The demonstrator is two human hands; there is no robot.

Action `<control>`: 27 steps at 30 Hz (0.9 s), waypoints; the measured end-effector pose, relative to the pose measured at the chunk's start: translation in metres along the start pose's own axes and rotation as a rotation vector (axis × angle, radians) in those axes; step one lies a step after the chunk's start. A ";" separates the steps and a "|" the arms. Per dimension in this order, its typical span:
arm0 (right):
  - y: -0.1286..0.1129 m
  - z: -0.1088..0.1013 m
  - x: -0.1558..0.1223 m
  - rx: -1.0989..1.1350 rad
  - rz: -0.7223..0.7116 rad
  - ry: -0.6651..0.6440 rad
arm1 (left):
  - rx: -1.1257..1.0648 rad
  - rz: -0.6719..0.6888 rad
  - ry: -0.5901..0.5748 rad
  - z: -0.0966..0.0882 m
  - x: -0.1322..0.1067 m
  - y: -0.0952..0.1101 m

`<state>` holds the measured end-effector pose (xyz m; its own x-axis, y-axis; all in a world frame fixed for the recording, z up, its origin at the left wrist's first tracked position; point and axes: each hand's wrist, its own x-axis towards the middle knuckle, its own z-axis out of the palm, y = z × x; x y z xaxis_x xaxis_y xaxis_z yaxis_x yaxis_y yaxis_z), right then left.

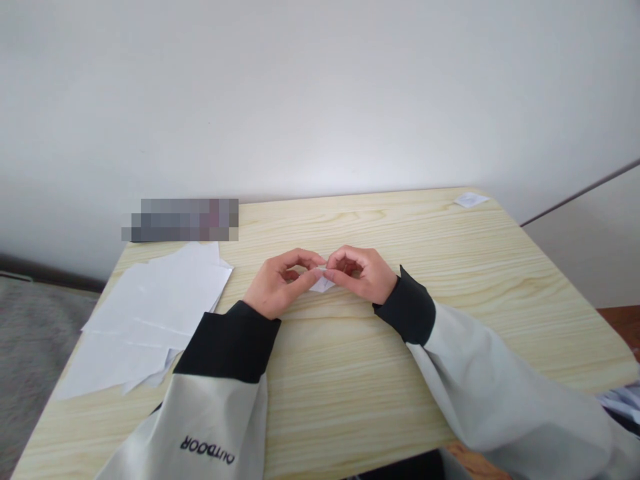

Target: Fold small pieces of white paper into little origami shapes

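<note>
A small piece of folded white paper (321,285) is pinched between my two hands over the middle of the table. My left hand (285,281) grips its left side between thumb and fingers. From the other side, my right hand (363,272) pinches it with thumb and index finger, and the two thumb tips nearly meet at its top. Much of the paper is hidden behind my fingers; a pointed lower part shows below the thumbs.
Several loose white paper sheets (155,300) overlap on the left of the wood-grain table (345,393). Behind them lies a dark, pixelated object (180,220). A small folded white paper piece (471,199) rests at the far right corner. A white wall (320,100) borders the back edge.
</note>
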<state>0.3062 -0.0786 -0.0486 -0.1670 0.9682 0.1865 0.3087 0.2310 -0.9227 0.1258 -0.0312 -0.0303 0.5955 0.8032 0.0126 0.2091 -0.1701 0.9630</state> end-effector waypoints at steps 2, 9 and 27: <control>-0.001 0.000 0.000 -0.005 -0.018 0.006 | -0.009 -0.013 -0.007 0.000 0.000 0.000; -0.002 -0.001 -0.001 0.015 -0.005 -0.009 | -0.081 0.012 -0.010 -0.001 0.002 -0.005; -0.003 -0.002 -0.001 -0.003 -0.018 0.065 | -0.063 -0.078 -0.049 -0.007 0.002 -0.003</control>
<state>0.3072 -0.0804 -0.0455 -0.1115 0.9680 0.2250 0.3092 0.2489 -0.9178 0.1214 -0.0252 -0.0311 0.6166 0.7837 -0.0751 0.2080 -0.0702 0.9756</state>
